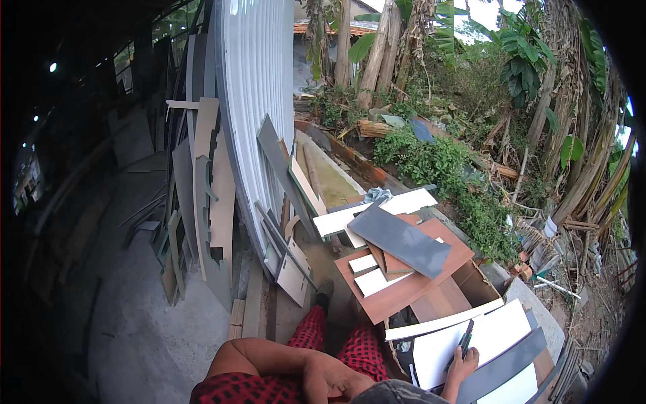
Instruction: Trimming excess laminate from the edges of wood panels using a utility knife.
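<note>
Grip of right hand (462, 367) narrow, holding slim black tool (467, 334) over white board (431, 353); grey board (499, 367) alongside. Left arm (259, 359) bent; its grip cannot be told.

Red-and-black checked trousers (309, 333), white board (499, 331), dark grey board (400, 237), reddish-brown board (460, 252), black object (466, 337), bluish-white sheet (257, 101), green shrubs (437, 158)

Bright, soft daylight across right side, far sky (496, 6) blown out. Left shed floor (141, 323) dim, surroundings near black. White boards (491, 337) near right almost glaring. Fisheye bows tall metal sheet (259, 101); rim black.
</note>
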### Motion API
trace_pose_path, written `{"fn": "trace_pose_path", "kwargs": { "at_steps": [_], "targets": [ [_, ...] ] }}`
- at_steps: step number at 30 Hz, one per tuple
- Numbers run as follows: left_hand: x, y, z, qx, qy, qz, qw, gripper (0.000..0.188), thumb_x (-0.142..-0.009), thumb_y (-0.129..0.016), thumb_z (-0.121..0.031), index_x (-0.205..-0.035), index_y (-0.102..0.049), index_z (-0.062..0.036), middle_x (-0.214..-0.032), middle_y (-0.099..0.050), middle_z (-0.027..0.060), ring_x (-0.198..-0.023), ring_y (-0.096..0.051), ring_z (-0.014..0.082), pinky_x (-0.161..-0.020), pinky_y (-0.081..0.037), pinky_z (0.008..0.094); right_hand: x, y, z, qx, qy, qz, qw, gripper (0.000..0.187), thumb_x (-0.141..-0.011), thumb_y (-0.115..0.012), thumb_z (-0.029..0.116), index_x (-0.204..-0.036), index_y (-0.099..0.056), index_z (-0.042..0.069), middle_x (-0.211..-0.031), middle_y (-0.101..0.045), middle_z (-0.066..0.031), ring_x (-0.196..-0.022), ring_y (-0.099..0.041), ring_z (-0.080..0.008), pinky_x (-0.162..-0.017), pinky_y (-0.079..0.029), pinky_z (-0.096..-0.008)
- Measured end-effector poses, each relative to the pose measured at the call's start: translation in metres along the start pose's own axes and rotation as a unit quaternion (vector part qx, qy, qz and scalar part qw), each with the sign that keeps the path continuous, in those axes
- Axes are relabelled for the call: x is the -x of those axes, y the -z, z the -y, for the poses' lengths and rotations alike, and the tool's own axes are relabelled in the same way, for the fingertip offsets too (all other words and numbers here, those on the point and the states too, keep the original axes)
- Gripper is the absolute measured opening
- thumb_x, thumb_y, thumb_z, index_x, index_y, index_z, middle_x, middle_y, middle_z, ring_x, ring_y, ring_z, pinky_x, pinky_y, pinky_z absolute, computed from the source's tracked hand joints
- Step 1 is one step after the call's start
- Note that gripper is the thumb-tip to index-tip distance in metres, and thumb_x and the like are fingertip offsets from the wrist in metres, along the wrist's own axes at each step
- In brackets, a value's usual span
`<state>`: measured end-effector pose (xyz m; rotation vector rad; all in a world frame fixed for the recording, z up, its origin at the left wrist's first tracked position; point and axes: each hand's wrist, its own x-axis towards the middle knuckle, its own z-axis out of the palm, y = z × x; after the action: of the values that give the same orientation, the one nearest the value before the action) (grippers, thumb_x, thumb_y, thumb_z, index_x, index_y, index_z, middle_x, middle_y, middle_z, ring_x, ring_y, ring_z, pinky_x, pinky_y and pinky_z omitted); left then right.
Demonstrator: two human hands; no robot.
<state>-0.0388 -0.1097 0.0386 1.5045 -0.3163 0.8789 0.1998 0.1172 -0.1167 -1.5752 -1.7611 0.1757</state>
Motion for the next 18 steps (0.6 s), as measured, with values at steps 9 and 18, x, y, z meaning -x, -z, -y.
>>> {"fn": "trace_pose_path", "kwargs": {
  "at_steps": [9, 18],
  "targets": [
    [-0.021, 0.000, -0.032, -0.002, -0.042, 0.068, 0.997, 0.040, -0.079, -0.070, -0.007, -0.114, -0.056, 0.0063, -0.119, -0.055, 0.0153, -0.112, -0.049, 0.0213, -0.075, -0.048, 0.0315, -0.005, 0.002, 0.003, -0.022, -0.045, 0.068, 0.996, 0.033, -0.075, -0.064, 0.022, -0.090, -0.059, -0.007, -0.118, -0.049, -0.0202, -0.113, -0.041, -0.0347, -0.098, -0.027, -0.0450],
    [0.009, 0.008, 0.036, -0.019, -0.052, 0.014, 0.998, 0.052, -0.076, -0.073, -0.008, -0.121, -0.051, 0.0054, -0.128, -0.049, 0.0170, -0.118, -0.045, 0.0251, -0.092, -0.040, 0.0374, -0.003, 0.000, -0.002, -0.005, -0.028, 0.063, 0.998, 0.035, -0.075, -0.062, 0.024, -0.091, -0.060, -0.007, -0.118, -0.050, -0.0200, -0.113, -0.042, -0.0340, -0.099, -0.026, -0.0446]
  ]
}}
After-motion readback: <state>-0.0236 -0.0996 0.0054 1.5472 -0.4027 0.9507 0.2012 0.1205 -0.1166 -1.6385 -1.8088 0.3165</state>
